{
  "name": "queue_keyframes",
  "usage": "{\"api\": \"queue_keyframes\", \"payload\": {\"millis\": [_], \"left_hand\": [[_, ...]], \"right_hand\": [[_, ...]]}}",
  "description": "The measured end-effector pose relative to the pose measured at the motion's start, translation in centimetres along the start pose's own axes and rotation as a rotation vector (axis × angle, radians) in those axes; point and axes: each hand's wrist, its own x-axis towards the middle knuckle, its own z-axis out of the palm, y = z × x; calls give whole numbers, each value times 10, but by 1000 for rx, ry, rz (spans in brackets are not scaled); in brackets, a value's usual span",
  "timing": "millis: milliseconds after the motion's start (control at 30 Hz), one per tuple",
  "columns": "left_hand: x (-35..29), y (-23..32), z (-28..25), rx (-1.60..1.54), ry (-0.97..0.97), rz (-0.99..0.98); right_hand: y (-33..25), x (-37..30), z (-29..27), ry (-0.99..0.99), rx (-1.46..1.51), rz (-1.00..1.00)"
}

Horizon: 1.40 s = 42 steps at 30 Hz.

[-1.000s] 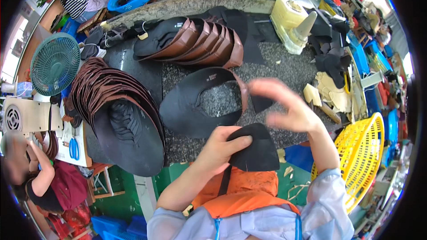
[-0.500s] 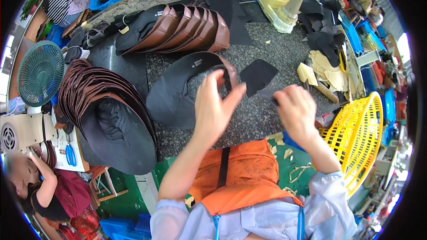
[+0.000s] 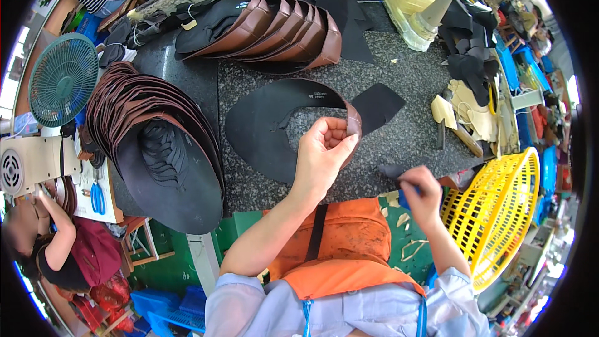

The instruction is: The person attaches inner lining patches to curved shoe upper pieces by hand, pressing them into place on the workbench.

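Note:
A leather shoe upper (image 3: 257,131), black lining upward, lies bent in a loop on the speckled stone tabletop (image 3: 387,146). My left hand (image 3: 323,159) pinches its brown right-hand edge between thumb and curled fingers. Near the table's front edge, my right hand (image 3: 424,192) is closed on a small thin black piece (image 3: 392,170) that is blurred by motion. A flat black patch (image 3: 378,107) rests just right of the upper. Behind are several nested brown uppers (image 3: 268,32), and a taller stack of uppers (image 3: 178,181) stands at the left.
A yellowish container with a pale cone (image 3: 413,15) stands at the back right, near black scraps (image 3: 469,43). A wooden-handled tool (image 3: 468,141) and a yellow basket (image 3: 493,218) are at the right. At the left are a green fan (image 3: 63,80) and a seated co-worker (image 3: 56,243).
My left hand has gone from open fingers to pinching the upper's edge. My right hand has moved down toward the table's front edge with the black piece. The whole view has shifted slightly.

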Motion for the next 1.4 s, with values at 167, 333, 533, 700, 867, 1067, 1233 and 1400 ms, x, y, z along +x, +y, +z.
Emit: {"api": "queue_keyframes", "payload": {"millis": [167, 333, 533, 700, 867, 1067, 1233, 1400], "left_hand": [[-12, 1, -1, -19, -15, 30], [-18, -4, 10, -130, 35, 64], [-28, -6, 12, -208, 13, 60], [-26, -5, 17, -455, -90, -37], [-2, 31, -18, 760, -46, 521], [64, 56, -74, 1387, 40, 681], [45, 51, -65, 1460, 136, 460], [2, 54, -74, 1162, 255, 262]], "right_hand": [[-31, 48, 25, 143, 1263, 349], [-46, 100, 86, 474, 922, 399], [-67, 121, 97, 423, 595, 240], [-71, 124, 92, 364, 555, 307], [-52, 121, 40, 437, 13, 155], [-41, 80, -10, 380, -801, -113], [-38, 51, -3, 65, -815, 45], [-79, 58, 19, 179, -437, -352]]}}
